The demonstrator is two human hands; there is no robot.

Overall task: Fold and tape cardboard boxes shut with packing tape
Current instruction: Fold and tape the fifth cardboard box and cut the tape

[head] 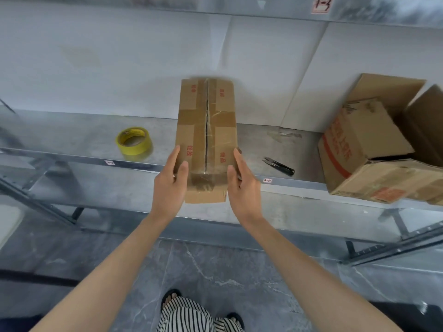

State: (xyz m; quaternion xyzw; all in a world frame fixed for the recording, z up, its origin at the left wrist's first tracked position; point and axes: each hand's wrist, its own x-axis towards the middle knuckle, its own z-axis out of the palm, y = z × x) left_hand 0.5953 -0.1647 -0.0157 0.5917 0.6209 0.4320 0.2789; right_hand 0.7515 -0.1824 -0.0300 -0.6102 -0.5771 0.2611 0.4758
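Note:
A long brown cardboard box (206, 130) with red print lies lengthwise on the metal shelf (79, 137), its near end jutting over the front edge. Its top flaps meet along a dark centre seam, with old tape strips across it. My left hand (170, 183) grips the box's near left side, thumb on top. My right hand (244, 183) holds the near right side the same way. A yellow roll of packing tape (134, 140) lies on the shelf to the left of the box, apart from both hands.
Black thread snips (279, 164) lie on the shelf right of the box. Several cardboard boxes (364, 144), one open, are piled at the far right. A crumpled clear tape scrap (284, 136) sits near the white back wall. Below are shelf braces and a grey floor.

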